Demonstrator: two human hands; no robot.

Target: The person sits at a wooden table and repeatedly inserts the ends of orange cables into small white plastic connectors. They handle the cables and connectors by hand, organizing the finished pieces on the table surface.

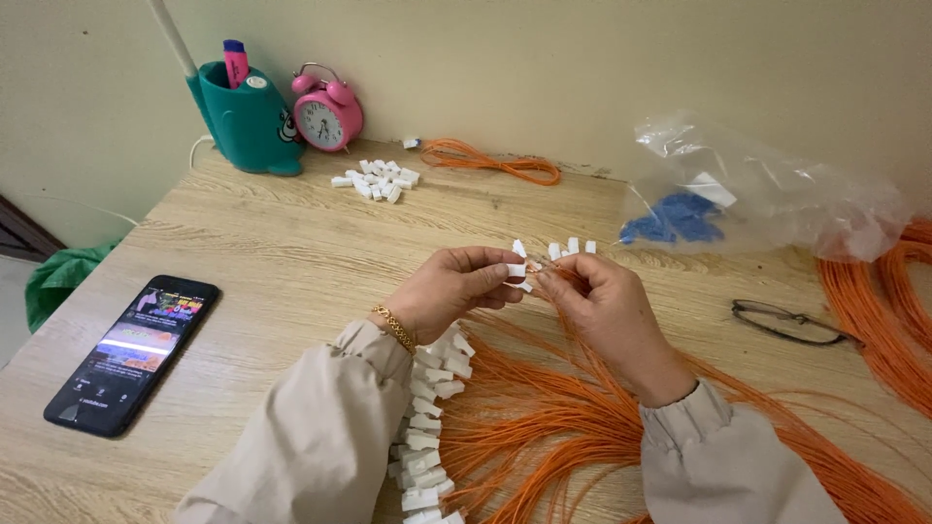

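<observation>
Orange wires [544, 427] fan across a pale wooden desk [291, 252] as a person in beige sleeves fits small white plastic connectors to their ends. The left hand [447, 291] pinches one white connector [515, 270] between thumb and fingertips, while the right hand [602, 306] has its fingers closed on a wire end just beside it, the two hands almost touching above the bundle. A long row of capped wire ends [427, 437] lies below the left wrist, suggesting much of the work is finished; a small heap of loose connectors [379, 180] waits near a pink alarm clock [326, 114], and more coiled orange wire [874, 311] sits at the right, so plenty appears left. A smartphone [131, 351], eyeglasses [786, 322] and a clear plastic bag [767, 194] lie nearby.
</observation>
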